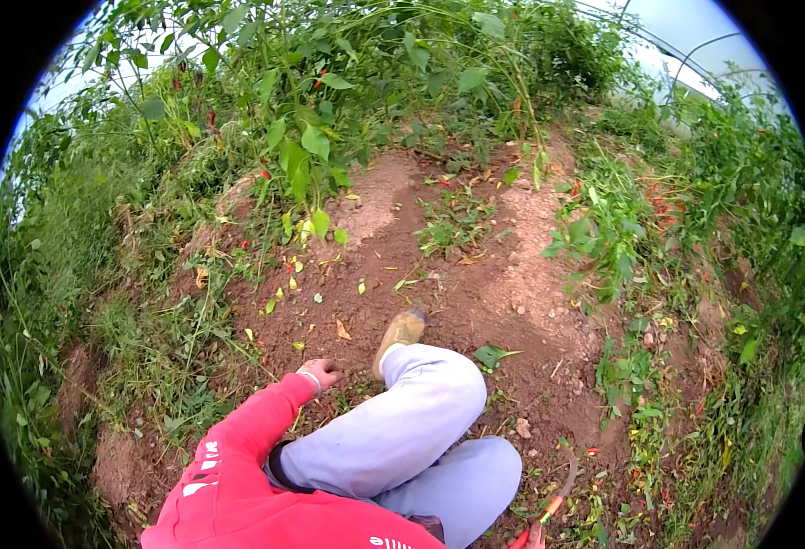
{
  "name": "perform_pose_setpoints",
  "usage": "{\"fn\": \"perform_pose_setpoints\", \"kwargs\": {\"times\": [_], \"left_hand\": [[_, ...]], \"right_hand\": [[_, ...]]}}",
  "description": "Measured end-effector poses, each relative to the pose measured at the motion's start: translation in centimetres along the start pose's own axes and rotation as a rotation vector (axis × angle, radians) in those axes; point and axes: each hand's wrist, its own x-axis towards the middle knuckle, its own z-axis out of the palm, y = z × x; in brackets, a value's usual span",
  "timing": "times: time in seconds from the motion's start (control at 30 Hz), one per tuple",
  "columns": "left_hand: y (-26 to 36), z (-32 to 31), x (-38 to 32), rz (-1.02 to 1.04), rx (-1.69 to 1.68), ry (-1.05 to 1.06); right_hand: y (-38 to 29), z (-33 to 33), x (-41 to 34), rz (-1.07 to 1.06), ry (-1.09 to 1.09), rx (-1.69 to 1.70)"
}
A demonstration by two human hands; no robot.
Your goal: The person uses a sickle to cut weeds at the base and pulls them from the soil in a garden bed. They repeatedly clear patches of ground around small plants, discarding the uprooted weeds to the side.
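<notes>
My left hand [322,372], a pale band at its wrist, hangs low over or rests on the brown soil beside my shoe [400,336]; its fingers are partly hidden and I cannot tell what, if anything, they hold. Near the bottom edge, my right hand [534,537] is closed around a sickle [551,509] with an orange-red handle, mostly cut off by the frame. The curved blade points up and away over the ground, close to a small red chili pepper [592,451]. Torn leaves and weeds [639,412] lie to the right of the blade.
Tall pepper plants [306,137] rise ahead. Dense weeds [169,329] cover the left side. Cut plants [601,240] with red chilies [662,206] lie at the right. A small weed patch [454,223] grows between soil ridges. The greenhouse frame [690,55] arches at the upper right.
</notes>
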Motion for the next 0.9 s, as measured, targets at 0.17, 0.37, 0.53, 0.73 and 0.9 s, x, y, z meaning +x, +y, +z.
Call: {"fn": "perform_pose_setpoints", "kwargs": {"times": [0.17, 0.37, 0.53, 0.73, 0.9], "left_hand": [[1.8, -0.8, 2.3, 0.091, -0.042, 0.01], [6.3, -4.7, 8.6, 0.129, 0.024, 0.07], [9.6, -3.0, 13.4, 0.304, -0.039, -0.002], [-5.6, -0.8, 5.4, -0.123, 0.101, -0.068], [-18.3, -0.8, -11.6, -0.648, 0.049, 0.011]], "right_hand": [[-2.5, 2.7, 0.9, 0.058, -0.065, -0.102], [-7.8, 11.0, 5.5, -0.17, -0.389, -0.138], [-10.2, 18.9, 9.3, -0.156, -0.594, 0.047], [-13.2, 30.4, 8.6, 0.066, -0.805, 0.246], [-9.8, 40.1, 8.8, -0.212, -0.951, 0.206]]}}
